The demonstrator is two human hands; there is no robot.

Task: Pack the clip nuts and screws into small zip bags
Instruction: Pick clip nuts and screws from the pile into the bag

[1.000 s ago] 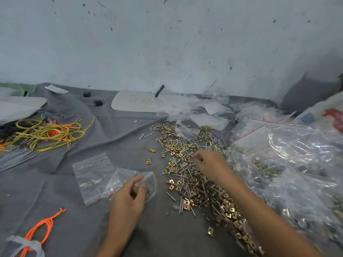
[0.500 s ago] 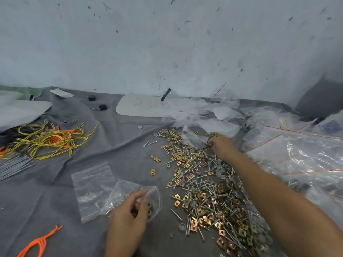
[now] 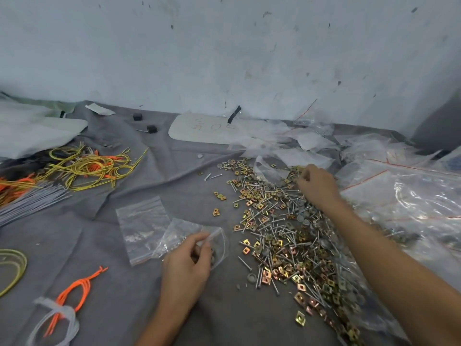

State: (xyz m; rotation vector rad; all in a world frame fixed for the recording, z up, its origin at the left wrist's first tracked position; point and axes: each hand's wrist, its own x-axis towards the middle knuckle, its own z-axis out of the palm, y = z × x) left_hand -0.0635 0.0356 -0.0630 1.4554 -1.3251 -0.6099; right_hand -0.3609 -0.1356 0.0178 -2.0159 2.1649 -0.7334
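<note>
The grey-clothed bench (image 3: 119, 310) meets a pale wall (image 3: 224, 46); bare cloth lies open at the near edge. Large plastic bags (image 3: 411, 196) crowd the right. The heap of clip nuts and screws (image 3: 277, 236) runs right of centre. The right hand (image 3: 316, 186), fingers curled, is at its far end; what it pinches I cannot tell. The left hand (image 3: 185, 267) pinches a small zip bag (image 3: 179, 231) just left of the heap.

White board (image 3: 199, 132): faint handwritten marks, possibly "50", not clearly legible.

Glossy clear plastic zip bags (image 3: 142, 222), shiny metal screws (image 3: 274, 221), matt grey cloth (image 3: 104, 270).
</note>
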